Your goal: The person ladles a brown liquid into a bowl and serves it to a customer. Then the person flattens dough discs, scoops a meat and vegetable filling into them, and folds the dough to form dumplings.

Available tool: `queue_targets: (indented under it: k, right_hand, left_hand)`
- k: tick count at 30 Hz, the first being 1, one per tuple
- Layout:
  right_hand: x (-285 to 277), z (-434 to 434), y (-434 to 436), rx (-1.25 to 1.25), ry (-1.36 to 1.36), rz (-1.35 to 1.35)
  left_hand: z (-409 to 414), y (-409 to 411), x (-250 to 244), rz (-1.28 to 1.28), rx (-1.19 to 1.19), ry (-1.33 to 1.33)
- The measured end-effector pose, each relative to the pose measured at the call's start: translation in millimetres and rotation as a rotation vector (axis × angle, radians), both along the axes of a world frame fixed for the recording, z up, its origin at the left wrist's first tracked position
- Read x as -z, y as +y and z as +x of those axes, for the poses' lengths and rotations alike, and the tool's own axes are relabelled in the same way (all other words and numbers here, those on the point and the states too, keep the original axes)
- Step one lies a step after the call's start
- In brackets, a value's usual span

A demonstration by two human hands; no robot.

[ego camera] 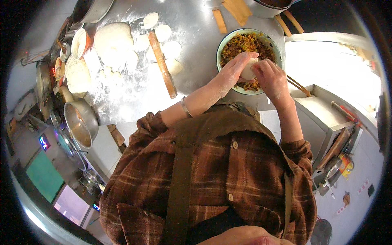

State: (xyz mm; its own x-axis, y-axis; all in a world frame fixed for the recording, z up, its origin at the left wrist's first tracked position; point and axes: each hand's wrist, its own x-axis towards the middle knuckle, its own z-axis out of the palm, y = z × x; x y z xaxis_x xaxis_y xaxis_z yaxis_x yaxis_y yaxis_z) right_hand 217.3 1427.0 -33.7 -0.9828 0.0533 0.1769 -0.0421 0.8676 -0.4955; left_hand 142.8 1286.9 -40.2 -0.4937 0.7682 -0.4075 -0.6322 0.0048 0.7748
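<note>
Above an enamel bowl (pixel 219 58) of chopped filling (pixel 245 43), my left hand (pixel 237 67) cups a pale piece of dough (pixel 248 71). The fingertips of my right hand (pixel 269 73) pinch the dough's right edge. Whether filling lies inside the dough is hidden by my fingers. A pair of chopsticks (pixel 298 85) sticks out from the bowl's right side, behind my right wrist. Both hands carry traces of flour.
Left on the floured metal table (pixel 196 33) lie a wooden rolling pin (pixel 162 65), several flat dough rounds (pixel 172 49) and a large dough mass (pixel 113 38). A steel pot (pixel 81 124) stands at the table's left edge. Wooden pieces (pixel 219 21) lie beyond the bowl.
</note>
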Motion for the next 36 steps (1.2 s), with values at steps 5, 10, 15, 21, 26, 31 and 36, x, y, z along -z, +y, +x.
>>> queue_targets:
  k: [5,10,15,21,26,31,36]
  right_hand:
    - [-4,2,5,-0.043,0.027,0.078]
    - [-51,-20,16,0.121,-0.048,0.072]
    - [-62,-47,35,-0.052,-0.111,0.008]
    - [-39,-127,144,0.026,0.006,0.178]
    - [31,-187,228,0.132,-0.091,0.319]
    - [60,-223,234,0.2,-0.294,0.325]
    - [59,-233,220,0.248,-0.369,0.488]
  left_hand:
    - [-2,1,6,0.061,-0.051,-0.039]
    - [-12,13,-4,0.183,-0.154,-0.012]
    - [-26,35,-25,0.179,-0.125,0.325]
    - [-44,-7,4,0.053,-0.322,0.248]
    - [-55,-76,22,-0.26,-0.57,0.312]
    - [-45,-130,40,-0.407,-0.807,0.317]
    - [-35,-148,51,-0.489,-0.876,0.302]
